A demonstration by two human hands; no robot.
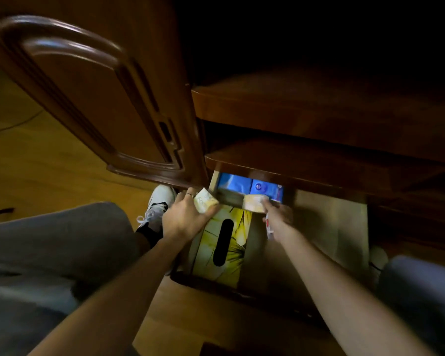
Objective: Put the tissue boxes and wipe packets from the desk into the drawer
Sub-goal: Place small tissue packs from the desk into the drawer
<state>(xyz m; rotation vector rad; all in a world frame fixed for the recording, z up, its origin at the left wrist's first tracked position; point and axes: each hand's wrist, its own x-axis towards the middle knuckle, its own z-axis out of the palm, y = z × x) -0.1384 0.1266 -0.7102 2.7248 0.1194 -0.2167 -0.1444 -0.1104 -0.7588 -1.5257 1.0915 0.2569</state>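
The drawer (329, 227) stands pulled out under the desk, its pale floor bare on the right. A yellow tissue box (231, 253) with a dark oval slot lies along the drawer's left side. At the drawer's back lie blue wipe packets (252, 187), partly hidden under the desk edge. My left hand (183, 217) grips a small pale packet (204, 200) over the tissue box's far end. My right hand (278, 217) holds another pale packet (253, 204) just in front of the blue packets, with something white and red under the palm.
A carved wooden desk panel (93, 98) rises at the left. Two wooden ledges (319, 116) overhang the drawer's back. My knees and a white shoe (159, 201) are at the left; another knee (421, 291) is at the right. A dark cable lies on the wooden floor (23, 163).
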